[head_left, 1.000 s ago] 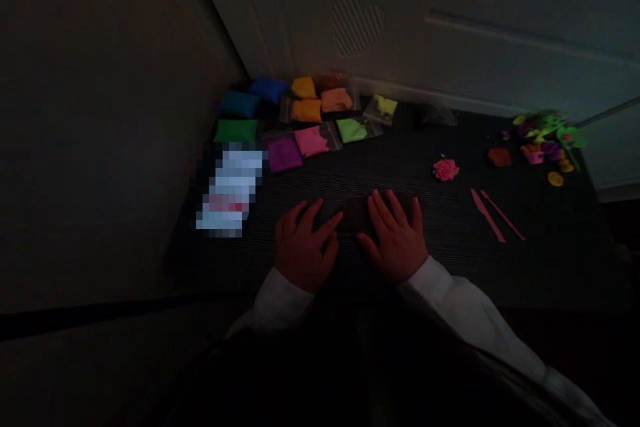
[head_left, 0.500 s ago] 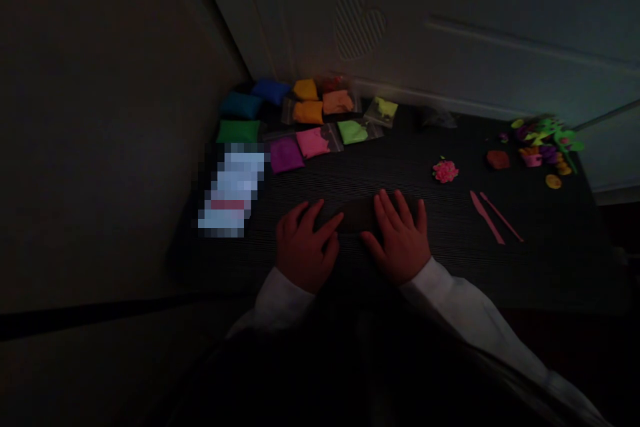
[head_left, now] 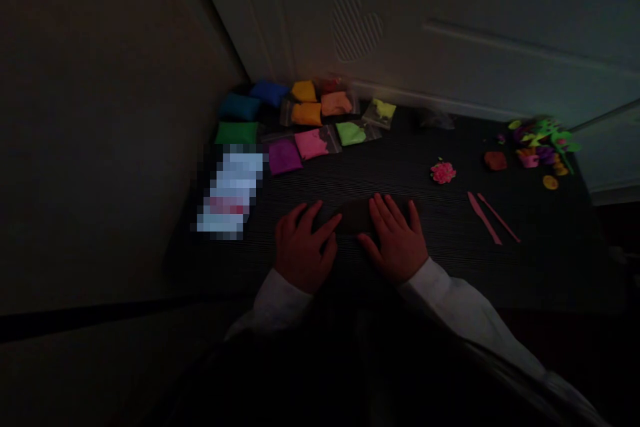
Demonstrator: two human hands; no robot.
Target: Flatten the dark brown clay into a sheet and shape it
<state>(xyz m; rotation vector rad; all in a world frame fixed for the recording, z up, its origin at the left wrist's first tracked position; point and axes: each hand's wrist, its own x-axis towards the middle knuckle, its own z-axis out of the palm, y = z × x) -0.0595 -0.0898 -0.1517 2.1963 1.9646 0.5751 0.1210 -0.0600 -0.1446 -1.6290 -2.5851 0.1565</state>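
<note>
A flat, dark brown piece [head_left: 354, 216], perhaps modelling clay, lies on the dark table between my hands; the dim light hides its exact outline. My right hand [head_left: 397, 243] rests palm down with fingers extended over the right part of the piece. At the piece's left end, the forefinger of my left hand [head_left: 305, 247] touches or nearly touches it, the other fingers spread over the table. Beyond my right hand sits a pink flower [head_left: 443, 172]. Two pink clay tools, a knife [head_left: 484, 217] and a thin stick [head_left: 499, 217], lie farther right.
Clay packets line the back left, among them a purple one [head_left: 285, 156], a pink one [head_left: 311, 143] and a green one [head_left: 237, 133]. A blurred bright screen [head_left: 233, 190] stands left. A reddish-brown lump [head_left: 495, 160] and colourful clay shapes [head_left: 547, 140] lie at the right, near the pale wall panel [head_left: 400, 47].
My right hand has shifted very slightly left over the brown piece, its fingers a little lower. The whole view has moved a few pixels; my left hand looks unchanged.
</note>
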